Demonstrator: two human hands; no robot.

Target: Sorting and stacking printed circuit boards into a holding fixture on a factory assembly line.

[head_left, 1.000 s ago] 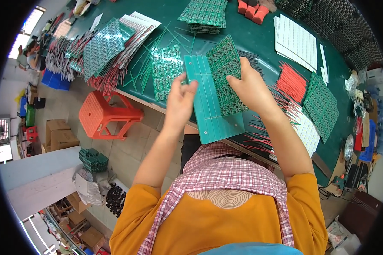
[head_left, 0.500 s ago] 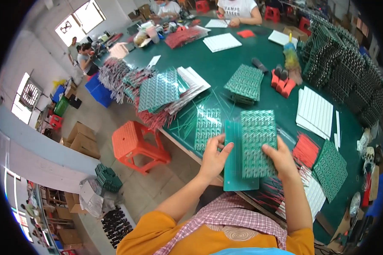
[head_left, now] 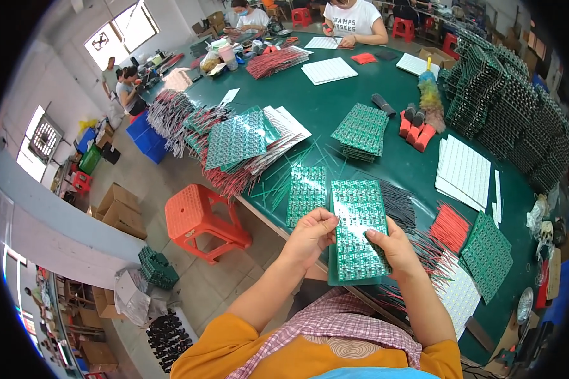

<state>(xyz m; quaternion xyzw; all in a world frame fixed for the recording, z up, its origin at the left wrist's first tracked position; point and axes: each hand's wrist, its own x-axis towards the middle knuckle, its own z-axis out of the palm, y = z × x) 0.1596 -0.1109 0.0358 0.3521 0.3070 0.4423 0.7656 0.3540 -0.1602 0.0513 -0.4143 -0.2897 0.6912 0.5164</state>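
Observation:
Between my hands, over the table's near edge, is a green circuit board panel [head_left: 360, 237] covered in rows of small parts. Behind it lies a plain green panel [head_left: 358, 280], mostly hidden, with its lower edge showing. My left hand [head_left: 314, 232] pinches the left edge, thumb in front. My right hand [head_left: 391, 245] grips the right edge with its thumb on the face. Left of the held boards, another circuit board panel [head_left: 306, 192] lies on the table. Bundles of black wires [head_left: 398, 205] and red wires [head_left: 449, 228] are to the right.
A stack of circuit panels [head_left: 361, 129] stands further back. To the left are piled boards and wires [head_left: 237, 139]. White strip sheets [head_left: 464, 169], red-handled tools [head_left: 417, 129] and a tall board pile [head_left: 509, 104] are on the right. An orange stool [head_left: 193, 218] stands beside the table [head_left: 284, 95].
The populated panel has moved left and down, now covering most of the plain panel. My left hand has shifted onto the populated panel's edge. Black wires behind have come into view.

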